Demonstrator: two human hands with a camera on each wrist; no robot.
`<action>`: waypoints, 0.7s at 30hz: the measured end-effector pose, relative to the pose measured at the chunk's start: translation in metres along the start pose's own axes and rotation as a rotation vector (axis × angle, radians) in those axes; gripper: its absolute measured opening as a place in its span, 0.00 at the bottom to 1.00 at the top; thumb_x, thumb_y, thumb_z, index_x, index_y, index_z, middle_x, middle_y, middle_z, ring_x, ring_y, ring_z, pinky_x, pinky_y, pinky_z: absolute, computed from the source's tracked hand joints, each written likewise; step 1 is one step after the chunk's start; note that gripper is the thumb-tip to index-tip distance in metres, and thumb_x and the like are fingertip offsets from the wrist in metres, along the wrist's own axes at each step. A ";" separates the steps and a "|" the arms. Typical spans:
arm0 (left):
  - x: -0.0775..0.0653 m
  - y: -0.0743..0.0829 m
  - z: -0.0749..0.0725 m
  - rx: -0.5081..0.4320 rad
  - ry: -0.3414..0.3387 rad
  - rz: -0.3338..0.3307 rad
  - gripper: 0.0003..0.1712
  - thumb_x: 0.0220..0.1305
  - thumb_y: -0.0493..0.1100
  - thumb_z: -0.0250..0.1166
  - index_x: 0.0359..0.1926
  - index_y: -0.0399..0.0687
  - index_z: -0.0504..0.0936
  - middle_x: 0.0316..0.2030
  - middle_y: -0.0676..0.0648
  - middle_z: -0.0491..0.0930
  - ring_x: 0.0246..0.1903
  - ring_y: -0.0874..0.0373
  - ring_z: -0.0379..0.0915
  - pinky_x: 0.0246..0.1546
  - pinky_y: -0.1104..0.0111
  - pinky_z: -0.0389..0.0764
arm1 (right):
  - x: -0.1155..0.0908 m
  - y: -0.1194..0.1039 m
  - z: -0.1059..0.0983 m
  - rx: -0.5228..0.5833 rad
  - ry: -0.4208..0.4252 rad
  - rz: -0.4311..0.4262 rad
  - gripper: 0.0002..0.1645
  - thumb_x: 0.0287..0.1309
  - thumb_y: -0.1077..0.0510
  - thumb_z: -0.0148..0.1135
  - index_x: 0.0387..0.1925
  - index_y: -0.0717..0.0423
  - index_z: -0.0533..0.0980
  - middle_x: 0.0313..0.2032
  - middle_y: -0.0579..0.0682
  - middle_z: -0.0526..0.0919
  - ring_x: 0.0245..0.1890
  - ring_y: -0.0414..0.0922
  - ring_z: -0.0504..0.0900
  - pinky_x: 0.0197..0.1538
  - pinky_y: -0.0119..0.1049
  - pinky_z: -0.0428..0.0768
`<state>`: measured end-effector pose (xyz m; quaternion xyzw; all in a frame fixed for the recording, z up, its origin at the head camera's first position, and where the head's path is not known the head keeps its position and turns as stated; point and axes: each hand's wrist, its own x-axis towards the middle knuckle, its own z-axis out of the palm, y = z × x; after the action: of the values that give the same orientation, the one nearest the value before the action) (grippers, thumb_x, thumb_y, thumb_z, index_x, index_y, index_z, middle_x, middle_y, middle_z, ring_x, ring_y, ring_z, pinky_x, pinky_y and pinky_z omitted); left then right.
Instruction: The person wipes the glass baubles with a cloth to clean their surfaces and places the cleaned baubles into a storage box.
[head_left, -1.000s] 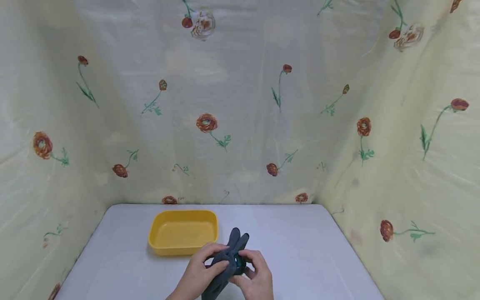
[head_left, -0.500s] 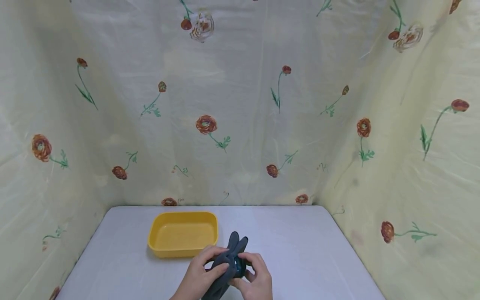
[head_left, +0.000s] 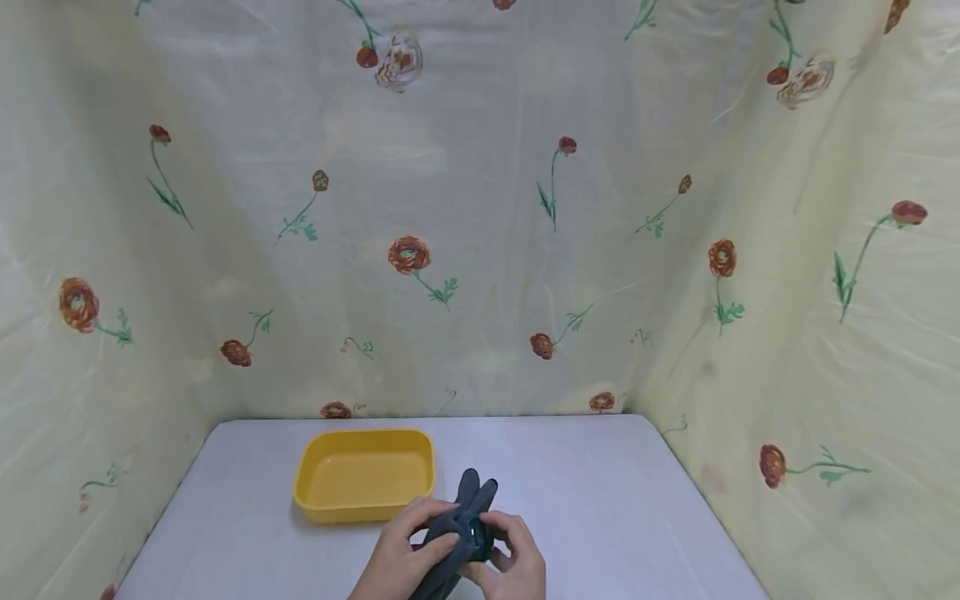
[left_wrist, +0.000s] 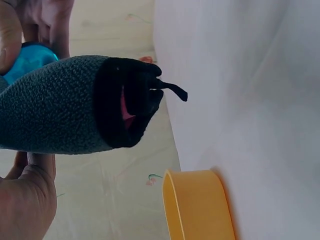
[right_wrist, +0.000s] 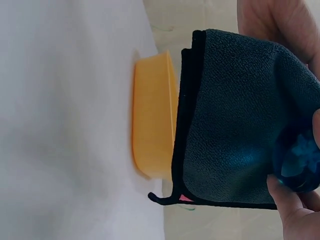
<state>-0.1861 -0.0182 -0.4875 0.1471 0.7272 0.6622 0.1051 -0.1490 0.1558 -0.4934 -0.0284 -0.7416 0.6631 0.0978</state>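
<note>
Evidently, a glossy round blue object (head_left: 481,540) is pressed against a folded dark grey cloth (head_left: 444,527), both being held off the right near corner of the yellow tray (head_left: 363,435), closer to the wearer than it is. What exactly the object is cannot be told, since much of it is covered by fingers and cloth. It is pinched by the right hand (head_left: 517,557), thumb below and fingers above, probably so that it can be steadied by its edges while its face is left against the fabric. On the side nearer the tray, the cloth is gripped by the left hand (head_left: 408,546), with thumb and fingers curled on it, presumably so that a firm backing is given to the soft folds. A black hanging loop (right_wrist: 161,199) is left dangling from the cloth's dark edging, its tip pointed toward the white table (head_left: 600,500) on which the tray is set. Perhaps the tray has been kept apart so that working room is left. Beyond the tray, the table is backed by a flowered curtain (head_left: 480,183).
</note>
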 end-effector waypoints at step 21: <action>-0.002 -0.001 0.002 0.044 0.016 0.059 0.22 0.61 0.57 0.69 0.54 0.59 0.82 0.52 0.48 0.79 0.53 0.52 0.73 0.54 0.57 0.81 | -0.003 -0.001 0.000 0.042 0.033 0.048 0.35 0.40 0.59 0.81 0.52 0.56 0.76 0.47 0.56 0.81 0.46 0.46 0.83 0.48 0.34 0.85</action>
<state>-0.1838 -0.0170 -0.4883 0.1655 0.7377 0.6501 0.0764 -0.1459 0.1549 -0.4924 -0.0551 -0.7249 0.6801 0.0949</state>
